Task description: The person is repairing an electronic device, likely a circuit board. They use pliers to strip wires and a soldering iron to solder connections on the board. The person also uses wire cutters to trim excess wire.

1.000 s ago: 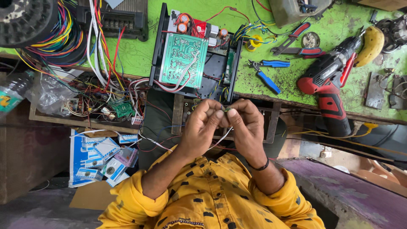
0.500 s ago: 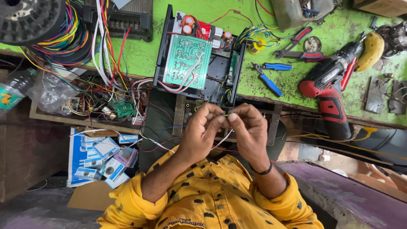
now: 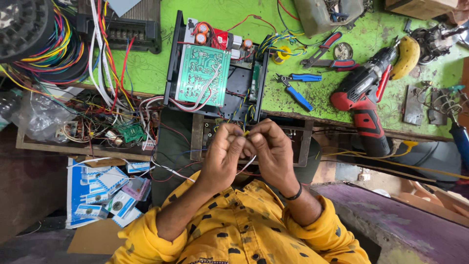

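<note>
The worktop [image 3: 146,68] is bright green with faint dark line drawings, and on it a green circuit board [image 3: 202,75] sits in a black case [image 3: 172,73] beside blue-handled pliers [image 3: 295,90], a red-and-black drill [image 3: 364,100] and a yellow banana [image 3: 405,56]. A white wire [image 3: 246,165] runs between the hands, above yellow sleeves [image 3: 146,239] dotted with black marks. The wire bundle [image 3: 53,46] mixes red, yellow, blue and green.
</note>
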